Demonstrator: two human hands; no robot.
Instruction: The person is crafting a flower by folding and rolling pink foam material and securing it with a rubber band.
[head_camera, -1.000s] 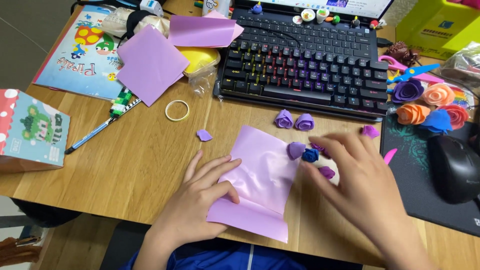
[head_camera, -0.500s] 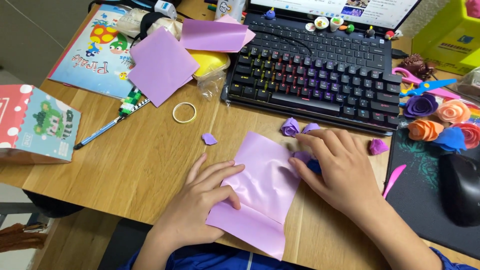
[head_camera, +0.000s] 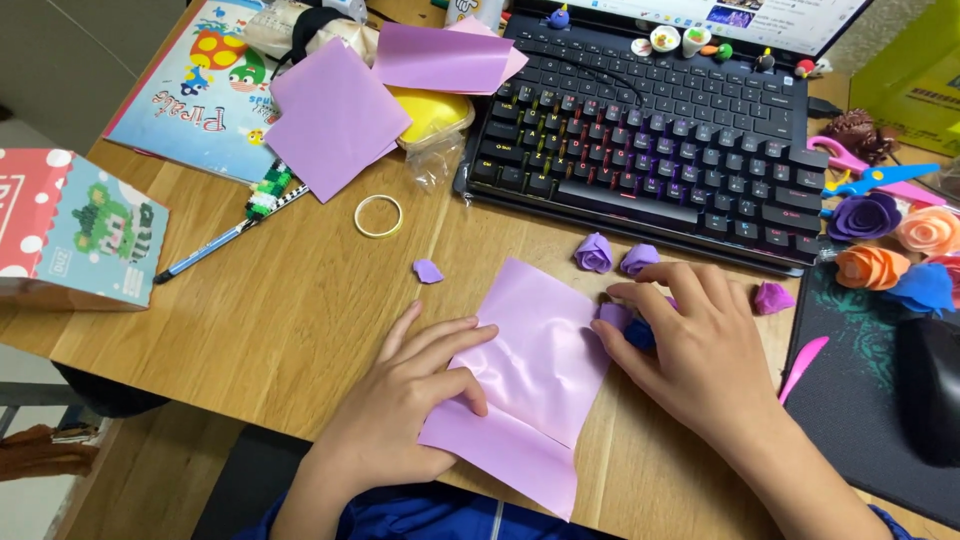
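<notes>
Left hand lying flat, pinning thin, crease-prone pink paper; right hand at 3 o'clock pinching small paper pieces; best gripping paper by edges

Single head cam, looks steeply down, close over desk front edge; no 2nd view.

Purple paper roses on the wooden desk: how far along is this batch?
Done: two small purple paper roses sit finished below the black keyboard, and larger paper roses lie at the right. In hand: the left hand presses the creased pink paper sheet flat, while the right hand covers small purple and blue pieces. Left: that sheet is unshaped, and spare purple square sheets lie unused.
</notes>
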